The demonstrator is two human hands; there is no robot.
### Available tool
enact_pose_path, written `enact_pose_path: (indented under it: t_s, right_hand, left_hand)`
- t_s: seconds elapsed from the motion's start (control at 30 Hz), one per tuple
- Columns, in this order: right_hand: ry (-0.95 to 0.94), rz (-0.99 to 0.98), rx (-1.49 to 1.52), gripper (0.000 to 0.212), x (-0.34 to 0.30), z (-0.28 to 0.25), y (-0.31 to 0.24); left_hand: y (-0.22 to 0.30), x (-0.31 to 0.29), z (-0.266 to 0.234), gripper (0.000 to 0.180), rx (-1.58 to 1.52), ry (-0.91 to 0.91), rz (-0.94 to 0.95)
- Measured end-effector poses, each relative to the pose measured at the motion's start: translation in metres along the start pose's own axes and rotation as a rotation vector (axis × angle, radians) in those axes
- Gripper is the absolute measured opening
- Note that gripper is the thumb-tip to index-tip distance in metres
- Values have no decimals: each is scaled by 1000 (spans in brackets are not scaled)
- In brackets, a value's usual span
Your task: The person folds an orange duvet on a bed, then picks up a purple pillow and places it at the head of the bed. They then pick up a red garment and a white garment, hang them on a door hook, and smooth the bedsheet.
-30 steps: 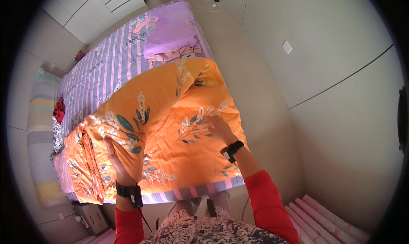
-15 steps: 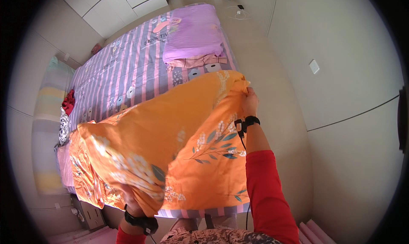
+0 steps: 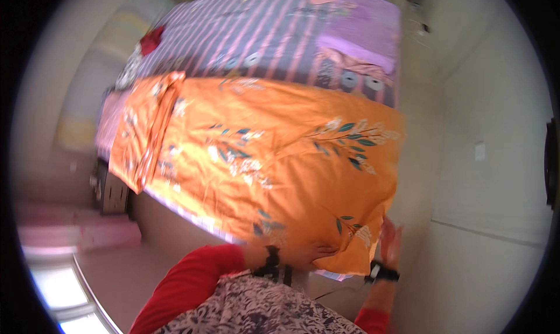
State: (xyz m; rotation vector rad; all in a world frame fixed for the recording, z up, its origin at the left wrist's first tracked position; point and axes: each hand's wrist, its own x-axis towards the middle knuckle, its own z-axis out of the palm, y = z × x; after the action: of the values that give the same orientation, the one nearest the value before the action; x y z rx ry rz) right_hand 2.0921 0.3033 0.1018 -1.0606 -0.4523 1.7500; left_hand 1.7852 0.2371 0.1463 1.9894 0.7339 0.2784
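On wide orange flower-printed cloth [image 3: 303, 182], left hand [image 3: 306, 256] lies flat; right hand [image 3: 390, 244] spread alongside; uneven tugging could bunch the cloth

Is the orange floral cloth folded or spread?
Mostly spread: the orange floral cloth lies broad across the near part of the striped bed, its left end bunched. Cannot tell if it's doubled.

So the quilt [image 3: 291, 182] was bright orange with sprays of white blossoms and dark green leaves, laid over a greyish-purple bedsheet [image 3: 233, 34] striped in pink with a few pale flowers. The folded blanket [image 3: 370, 28] was plain-ish lilac, and a crumpled cloth [image 3: 152, 39] was deep red. Sleeves [image 3: 195, 273] were solid red, wristbands [image 3: 272, 258] black, the top [image 3: 262, 310] pale with a dark leafy print.
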Motion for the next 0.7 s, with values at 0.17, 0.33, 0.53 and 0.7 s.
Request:
enact_pose_path:
  t_s: [0.17,0.33,0.53,0.7]
  right_hand:
    - [248,357,-241,42,-85,40,29]
    - [199,-324,-968,38,-72,71,10]
    - [509,154,-991,50,-70,33,32]
    - [477,72,-954,63,-68,-10,85]
  left_hand:
    - [-10,-10,35,71,216,-56,116]
    - [-17,-59,-5,69,437,313,-255]
    - [-46,-132,-45,78,567,243,-684]
    - [-62,-164,-17,75,555,119,-609]
